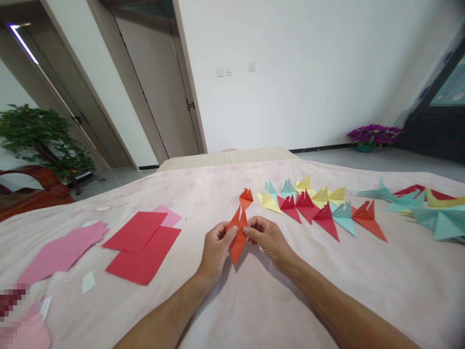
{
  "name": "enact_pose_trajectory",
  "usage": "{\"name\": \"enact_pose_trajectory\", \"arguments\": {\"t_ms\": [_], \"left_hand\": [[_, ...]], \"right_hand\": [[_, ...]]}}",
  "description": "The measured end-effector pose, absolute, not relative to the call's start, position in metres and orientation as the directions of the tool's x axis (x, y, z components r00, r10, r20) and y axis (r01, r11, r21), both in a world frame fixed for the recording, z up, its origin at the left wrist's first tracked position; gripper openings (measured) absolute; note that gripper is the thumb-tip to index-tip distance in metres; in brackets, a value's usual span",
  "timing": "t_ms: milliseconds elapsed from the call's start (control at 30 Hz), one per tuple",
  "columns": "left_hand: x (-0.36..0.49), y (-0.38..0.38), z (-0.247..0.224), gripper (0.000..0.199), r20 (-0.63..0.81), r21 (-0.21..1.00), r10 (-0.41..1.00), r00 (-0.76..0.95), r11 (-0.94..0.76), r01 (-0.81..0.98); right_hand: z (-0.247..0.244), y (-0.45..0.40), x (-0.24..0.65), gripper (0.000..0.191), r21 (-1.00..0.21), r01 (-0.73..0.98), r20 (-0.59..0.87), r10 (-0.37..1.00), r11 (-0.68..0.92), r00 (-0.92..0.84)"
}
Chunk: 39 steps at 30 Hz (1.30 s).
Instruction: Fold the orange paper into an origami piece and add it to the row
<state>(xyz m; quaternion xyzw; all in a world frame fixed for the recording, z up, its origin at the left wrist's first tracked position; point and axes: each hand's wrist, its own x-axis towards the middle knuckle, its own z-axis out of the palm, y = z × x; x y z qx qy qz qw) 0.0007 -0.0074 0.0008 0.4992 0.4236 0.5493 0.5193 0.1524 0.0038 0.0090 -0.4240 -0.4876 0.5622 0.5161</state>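
Between my two hands is an orange folded paper (238, 245), diamond-shaped, with a split upper point and a single lower point. My left hand (217, 245) pinches its left edge, the thumb lying on the front face. On the opposite edge my right hand (267, 237) pinches it between thumb and fingers. Just beyond its tip stands a small orange paper crane (246, 196). Rows of folded paper cranes in yellow, teal and red, such as a red crane (327, 222), stand to the right of my hands. The fingers behind the paper are partly hidden.
Red paper sheets (145, 254) and pink paper sheets (67, 249) lie on the left of the cloth-covered table (290, 300). More paper cranes (441, 220) crowd together at the far right. A wooden chair (39, 189) and a leafy plant (39, 138) are beyond the left edge.
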Motion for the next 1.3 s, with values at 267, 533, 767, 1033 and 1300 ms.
{"name": "enact_pose_trajectory", "arguments": {"t_ms": [267,533,767,1033,1300], "left_hand": [[-0.002,0.0,-0.004,0.033,0.025,0.983,0.999,-0.036,-0.031,-0.179],[-0.001,-0.002,-0.002,0.038,0.035,0.985,0.998,-0.054,-0.043,-0.165],[0.001,-0.005,0.002,0.04,0.032,0.989,0.999,-0.009,-0.033,-0.143],[0.008,-0.014,0.003,0.041,-0.053,0.997,0.991,0.119,0.059,-0.054],[-0.001,-0.007,0.0,0.045,-0.099,0.993,0.978,0.186,0.085,0.082]], "right_hand": [[0.009,0.0,0.152,0.039,-0.99,-0.121,-0.048,0.981,-0.072,-0.189],[0.01,0.001,0.15,0.043,-0.988,-0.149,-0.018,0.992,-0.037,-0.127],[0.006,0.002,0.148,0.041,-0.989,-0.146,0.019,0.998,0.011,-0.057],[0.004,0.004,0.152,0.042,-0.982,-0.18,0.046,0.999,0.051,0.028],[0.004,0.004,0.153,0.04,-0.993,-0.092,0.068,0.994,0.076,0.089]]}}
